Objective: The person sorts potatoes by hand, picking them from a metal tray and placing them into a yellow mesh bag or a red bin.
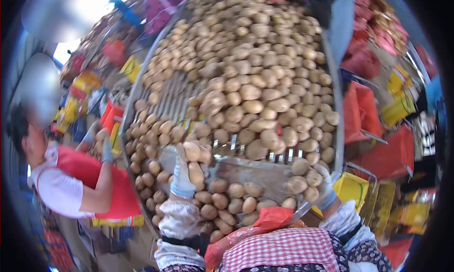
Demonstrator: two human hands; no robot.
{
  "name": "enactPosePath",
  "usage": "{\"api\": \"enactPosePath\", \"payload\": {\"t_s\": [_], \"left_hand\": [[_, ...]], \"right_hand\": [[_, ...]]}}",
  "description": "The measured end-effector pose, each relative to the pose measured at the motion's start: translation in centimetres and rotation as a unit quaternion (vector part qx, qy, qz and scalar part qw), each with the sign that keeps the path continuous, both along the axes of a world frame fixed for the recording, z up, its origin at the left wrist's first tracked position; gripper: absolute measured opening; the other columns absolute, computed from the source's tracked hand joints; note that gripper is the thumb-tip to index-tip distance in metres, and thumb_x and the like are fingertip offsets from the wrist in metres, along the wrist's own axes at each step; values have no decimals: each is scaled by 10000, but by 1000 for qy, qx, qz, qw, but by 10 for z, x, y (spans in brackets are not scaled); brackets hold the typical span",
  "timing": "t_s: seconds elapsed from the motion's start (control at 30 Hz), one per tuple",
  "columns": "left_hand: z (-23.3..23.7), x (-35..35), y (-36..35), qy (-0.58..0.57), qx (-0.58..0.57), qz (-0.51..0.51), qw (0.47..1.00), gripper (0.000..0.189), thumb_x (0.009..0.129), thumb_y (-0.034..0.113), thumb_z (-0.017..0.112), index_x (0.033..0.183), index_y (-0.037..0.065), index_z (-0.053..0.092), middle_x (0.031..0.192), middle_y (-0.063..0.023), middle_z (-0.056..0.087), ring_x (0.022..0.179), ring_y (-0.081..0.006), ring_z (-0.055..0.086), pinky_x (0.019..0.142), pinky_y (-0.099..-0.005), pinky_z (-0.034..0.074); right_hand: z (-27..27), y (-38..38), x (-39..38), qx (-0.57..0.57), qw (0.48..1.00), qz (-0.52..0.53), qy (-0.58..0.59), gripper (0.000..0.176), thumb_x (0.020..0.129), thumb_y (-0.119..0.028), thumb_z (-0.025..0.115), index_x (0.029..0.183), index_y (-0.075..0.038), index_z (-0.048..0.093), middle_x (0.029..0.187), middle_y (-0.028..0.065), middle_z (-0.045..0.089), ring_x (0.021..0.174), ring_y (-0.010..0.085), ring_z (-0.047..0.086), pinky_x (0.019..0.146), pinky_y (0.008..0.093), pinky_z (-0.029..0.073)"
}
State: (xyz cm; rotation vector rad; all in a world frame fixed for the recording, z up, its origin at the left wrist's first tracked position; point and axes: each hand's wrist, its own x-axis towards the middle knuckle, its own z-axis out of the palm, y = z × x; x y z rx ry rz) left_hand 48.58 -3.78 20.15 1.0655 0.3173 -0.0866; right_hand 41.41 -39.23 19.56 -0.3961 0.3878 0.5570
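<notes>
Potatoes (250,92) cover a large metal sorting table (338,144) in front of me, with slatted bars showing between them. My left hand (181,178), in a pale glove with a light-blue cuff, is closed around several potatoes (196,172) near the table's front left. At the front right corner, my right hand (326,188), gloved the same way, curls around several more potatoes (313,178). Its palm is partly hidden by them. A bare metal strip (255,172) lies between my hands, with loose potatoes (219,185) on its near side.
At the table's left side a co-worker in a red apron (87,177) holds something potato-coloured. Red plastic (274,217) lies along the near edge, against my checked apron (283,250). Yellow crates (351,190) and red sacks (362,112) stand to the right.
</notes>
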Motion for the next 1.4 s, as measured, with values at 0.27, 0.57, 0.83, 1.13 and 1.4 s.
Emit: {"api": "enactPosePath", "payload": {"t_s": [0.27, 0.57, 0.83, 1.13, 1.4], "left_hand": [[11, 0, -235, 171, -116, -284, 936, 580, 923, 650, 367, 1174, 153, 528, 861, -95, 645, 534, -180, 585, 427, -305, 479], [-9, 52, -433, 121, -95, -451, 879, 533, 954, 586, 381, 1146, 116, 542, 964, -149, 658, 533, -175, 586, 465, -284, 503], [-33, 81, -523, 116, -273, -571, 765, 555, 932, 606, 412, 1177, 141, 589, 1145, -217, 609, 608, -238, 655, 499, -329, 563], [-72, 159, -613, 109, -44, -470, 875, 587, 882, 703, 383, 993, 162, 582, 840, -105, 668, 506, -184, 594, 392, -308, 485], [-85, 184, -631, 194, 29, -423, 885, 726, 881, 717, 349, 1047, 54, 591, 730, -109, 646, 496, -223, 585, 399, -311, 490]], "right_hand": [[-15, -92, -19, 135, 988, -61, -40, 243, 873, -277, 605, 990, -78, 527, 856, 49, 525, 674, 154, 492, 575, 247, 477], [-62, -227, -133, 17, 974, -224, -34, 692, 873, -468, 488, 1429, -78, 357, 1388, 284, 409, 1124, 425, 566, 599, 383, 582], [-61, -257, -194, 53, 931, -357, -50, 657, 887, -475, 486, 1362, -31, 393, 1341, 222, 475, 1023, 336, 619, 669, 377, 571], [-79, -254, -207, 93, 908, -407, -21, 654, 871, -468, 503, 1405, -110, 387, 1313, 241, 493, 1109, 434, 573, 670, 435, 585], [-86, -249, -200, 173, 899, -400, -38, 619, 889, -427, 489, 1365, -42, 400, 1322, 246, 485, 1090, 411, 588, 706, 430, 585]]}}
